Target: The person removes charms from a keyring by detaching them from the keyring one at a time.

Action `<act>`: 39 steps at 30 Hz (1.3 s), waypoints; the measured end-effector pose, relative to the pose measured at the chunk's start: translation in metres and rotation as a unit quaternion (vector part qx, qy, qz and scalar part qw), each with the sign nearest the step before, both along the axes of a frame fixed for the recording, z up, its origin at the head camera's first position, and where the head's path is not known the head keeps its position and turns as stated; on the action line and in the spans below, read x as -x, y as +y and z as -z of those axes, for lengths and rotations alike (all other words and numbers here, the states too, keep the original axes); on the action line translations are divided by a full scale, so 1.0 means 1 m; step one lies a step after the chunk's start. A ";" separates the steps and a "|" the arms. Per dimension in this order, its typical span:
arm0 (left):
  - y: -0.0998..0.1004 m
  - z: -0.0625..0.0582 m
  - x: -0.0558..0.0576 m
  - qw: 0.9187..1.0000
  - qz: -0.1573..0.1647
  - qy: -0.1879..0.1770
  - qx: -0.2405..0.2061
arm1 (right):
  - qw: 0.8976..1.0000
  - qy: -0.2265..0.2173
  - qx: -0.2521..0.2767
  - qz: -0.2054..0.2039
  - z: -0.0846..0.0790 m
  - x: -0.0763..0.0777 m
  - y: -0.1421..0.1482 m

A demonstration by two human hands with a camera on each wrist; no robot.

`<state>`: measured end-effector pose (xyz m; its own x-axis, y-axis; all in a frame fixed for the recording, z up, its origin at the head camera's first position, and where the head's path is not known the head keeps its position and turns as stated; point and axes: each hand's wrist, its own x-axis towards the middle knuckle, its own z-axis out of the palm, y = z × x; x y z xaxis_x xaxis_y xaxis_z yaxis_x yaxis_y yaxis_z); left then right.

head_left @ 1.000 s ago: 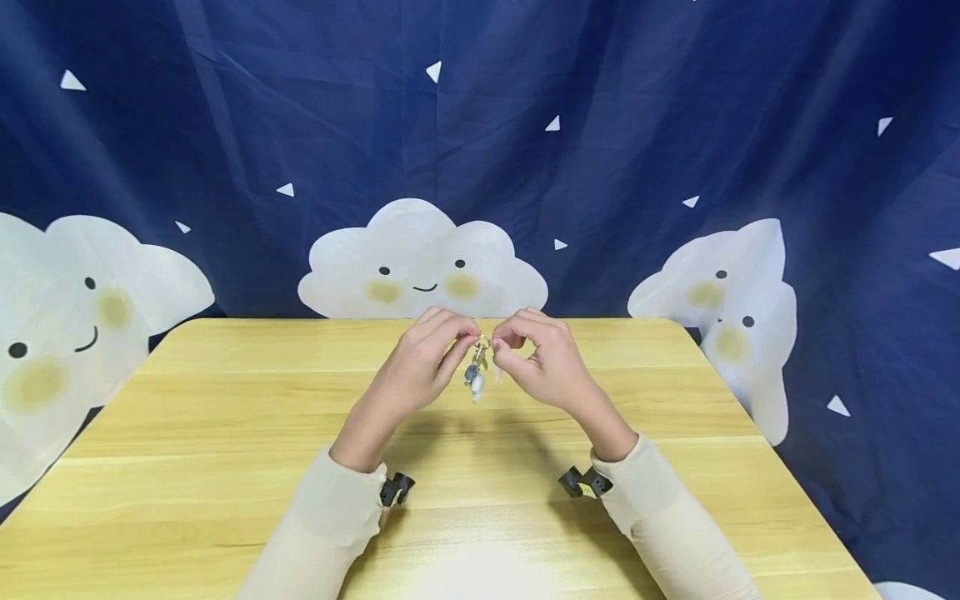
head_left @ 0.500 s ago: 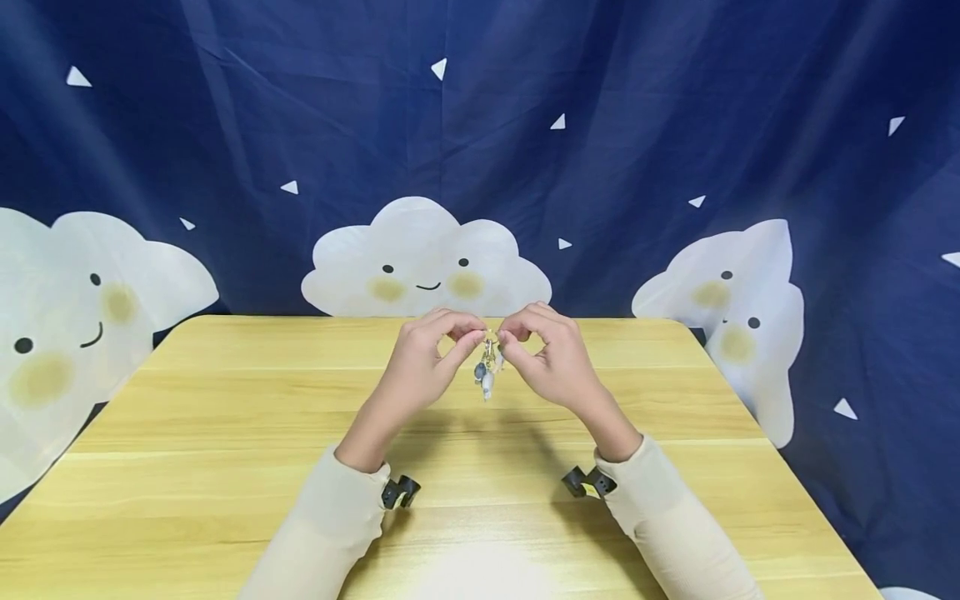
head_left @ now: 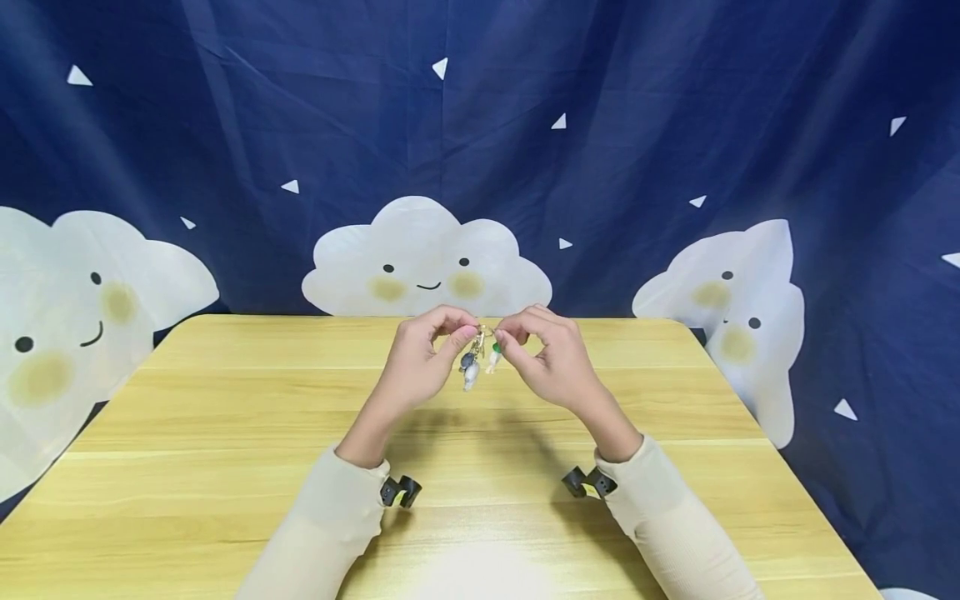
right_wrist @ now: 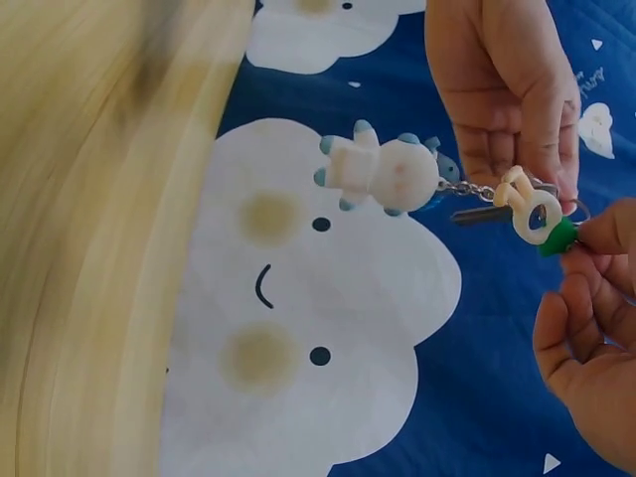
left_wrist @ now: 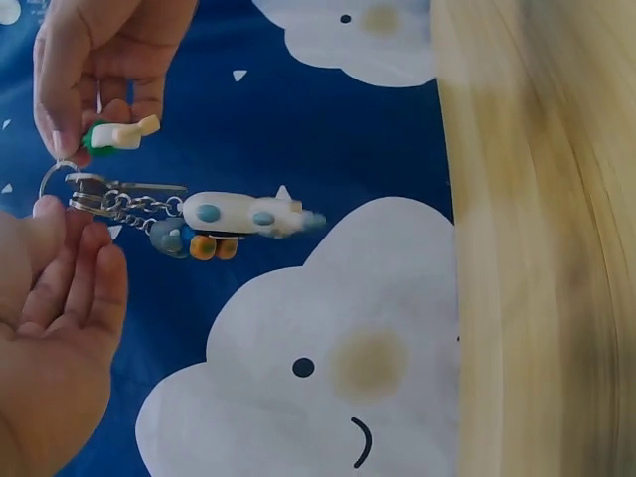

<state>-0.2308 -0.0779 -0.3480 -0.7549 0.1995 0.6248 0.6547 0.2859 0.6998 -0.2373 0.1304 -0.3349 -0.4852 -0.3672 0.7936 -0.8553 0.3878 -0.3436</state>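
Keychain (left_wrist: 214, 212), hanging between left grip (head_left: 422, 358), right grip (head_left: 551, 357)

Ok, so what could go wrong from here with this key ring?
The ring is pinched above the table by the left hand and right hand, so it might slip and drop. The white charm and blue-grey charm hang close beside a key, so their chains could snag.

A thin ring (head_left: 489, 332) is pinched above the wooden bench (head_left: 247, 467) by the left hand (head_left: 420, 362) and the right hand (head_left: 553, 358). A dark blue charm (head_left: 468, 362) and a white charm (head_left: 471, 377) are hung nearer the left; a green-and-white charm (head_left: 495, 358) is hung just beside the right. Beige sleeves (head_left: 322, 525) are worn. Behind, white clouds (head_left: 416, 237) are printed on a navy curtain (head_left: 495, 158).
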 end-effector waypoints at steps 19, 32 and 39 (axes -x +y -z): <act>-0.003 -0.007 -0.004 0.923 -0.061 0.309 0.219 | 1.000 0.020 -0.004 -0.008 0.002 0.002 -0.001; 0.004 -0.008 -0.008 0.987 -0.022 0.122 0.102 | 0.997 0.068 0.020 0.037 0.001 0.002 -0.004; 0.000 -0.003 -0.002 0.996 0.013 0.051 0.070 | 0.996 0.075 0.031 0.047 0.001 0.001 -0.004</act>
